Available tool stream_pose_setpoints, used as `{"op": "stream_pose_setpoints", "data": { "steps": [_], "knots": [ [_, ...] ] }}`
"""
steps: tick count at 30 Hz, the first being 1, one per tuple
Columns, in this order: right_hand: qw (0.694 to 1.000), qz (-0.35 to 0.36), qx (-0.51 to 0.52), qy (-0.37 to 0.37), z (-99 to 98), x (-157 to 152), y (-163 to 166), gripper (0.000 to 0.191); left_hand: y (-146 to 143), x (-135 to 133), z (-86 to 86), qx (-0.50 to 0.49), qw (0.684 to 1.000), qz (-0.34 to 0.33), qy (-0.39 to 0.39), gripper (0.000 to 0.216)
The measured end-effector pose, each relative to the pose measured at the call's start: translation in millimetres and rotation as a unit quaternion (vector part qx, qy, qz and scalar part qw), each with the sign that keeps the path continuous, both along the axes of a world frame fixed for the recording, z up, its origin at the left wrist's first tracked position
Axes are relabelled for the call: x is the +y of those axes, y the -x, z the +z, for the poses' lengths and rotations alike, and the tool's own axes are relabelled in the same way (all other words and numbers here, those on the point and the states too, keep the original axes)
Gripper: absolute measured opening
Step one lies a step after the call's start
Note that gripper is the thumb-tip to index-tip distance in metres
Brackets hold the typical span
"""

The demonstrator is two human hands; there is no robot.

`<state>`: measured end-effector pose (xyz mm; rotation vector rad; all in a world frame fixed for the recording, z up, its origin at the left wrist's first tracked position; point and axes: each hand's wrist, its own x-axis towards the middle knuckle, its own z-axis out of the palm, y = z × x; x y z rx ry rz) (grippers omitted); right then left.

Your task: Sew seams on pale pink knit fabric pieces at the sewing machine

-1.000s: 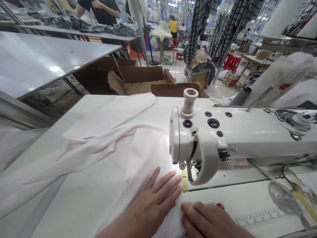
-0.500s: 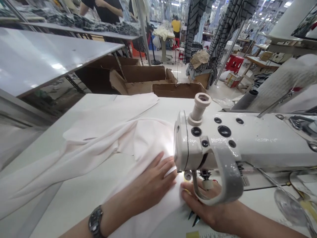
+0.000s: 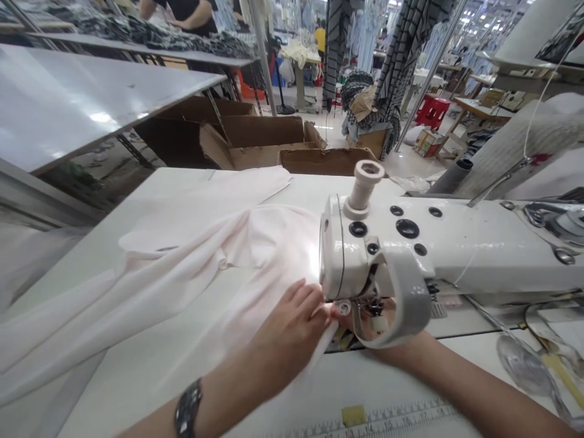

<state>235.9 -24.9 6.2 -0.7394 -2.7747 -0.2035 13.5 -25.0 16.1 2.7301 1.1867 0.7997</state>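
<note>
Open cardboard boxes stood beyond the far edge of the white tabletop; their contents could not be seen. Bare surface lay on the near side of the pale fabric; the sewing machine bounded the right. The fabric extended far and left from the left hand, fingers bent together at its right edge, grip indeterminable. The machine partly hid the right hand; its closure could not be determined.

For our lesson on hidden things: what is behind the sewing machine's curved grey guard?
Through the curved guard, part of the right hand and small metal parts show. Its solid band covers some of that hand.
</note>
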Motion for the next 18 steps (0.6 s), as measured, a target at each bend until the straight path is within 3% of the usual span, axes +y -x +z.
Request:
{"op": "stream_pose_setpoints", "data": {
  "steps": [4,8,13,18],
  "knots": [
    [0.999,0.027,-0.004,-0.033,22.2,-2,-2,0.029,-2,-24,-8.0,-0.031,0.998,-0.056,-0.015,0.026],
    [0.999,0.036,-0.027,-0.012,33.2,-1,-4,0.027,6,-23,-13.2,-0.025,0.995,-0.090,-0.021,0.025],
    [0.993,-0.027,-0.032,0.114,24.8,1,-4,0.024,7,-11,-9.9,0.006,0.996,-0.078,-0.038,0.024],
    [0.985,-0.064,-0.013,0.160,7.0,-1,-8,0.025,7,-1,-0.1,0.012,0.994,-0.094,-0.055,0.024]
  ]
}}
